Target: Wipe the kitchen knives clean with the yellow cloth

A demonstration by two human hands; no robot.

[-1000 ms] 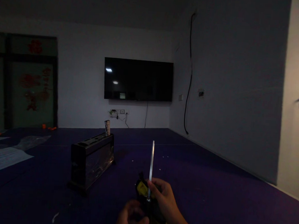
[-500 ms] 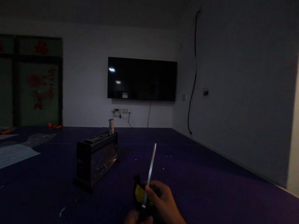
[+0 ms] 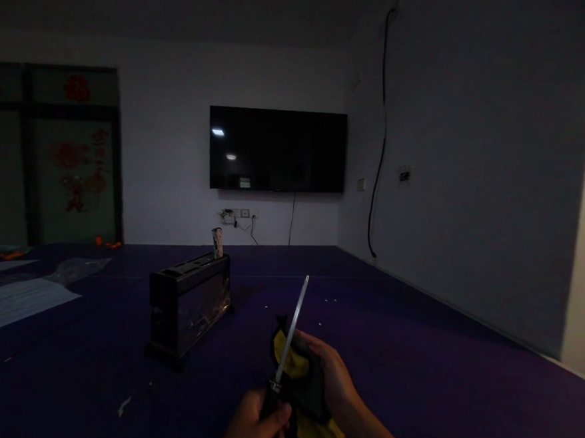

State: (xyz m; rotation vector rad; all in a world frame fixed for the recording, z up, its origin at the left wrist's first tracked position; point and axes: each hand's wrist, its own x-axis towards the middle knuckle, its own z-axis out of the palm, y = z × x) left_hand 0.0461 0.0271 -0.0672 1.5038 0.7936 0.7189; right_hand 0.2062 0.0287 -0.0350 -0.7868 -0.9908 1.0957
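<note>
My left hand [image 3: 253,424] is closed around the black handle of a screwdriver [image 3: 292,332], whose long metal shaft points up and away. In my right hand [image 3: 337,381] is a black-and-yellow cloth item [image 3: 311,387], bunched up; whether it is a glove or a pouch I cannot tell. The cloth lies behind and beside the shaft, and the right fingers are partly hidden by it. To the left of both hands stands a narrow black box [image 3: 191,305] with slots along its top. A patterned stick-like piece [image 3: 217,242] pokes up from its far end.
All this is on a wide purple surface [image 3: 435,389]. Printed paper [image 3: 21,303] and clear plastic film [image 3: 78,269] lie at the left. White scraps [image 3: 124,405] are scattered about. A television [image 3: 277,151] hangs on the back wall, and a cable [image 3: 379,165] runs down the right wall.
My right hand has come off the shaft, rising slightly to the right with the cloth, more of which now shows. The screwdriver tilts a little further right, still in my left hand.
</note>
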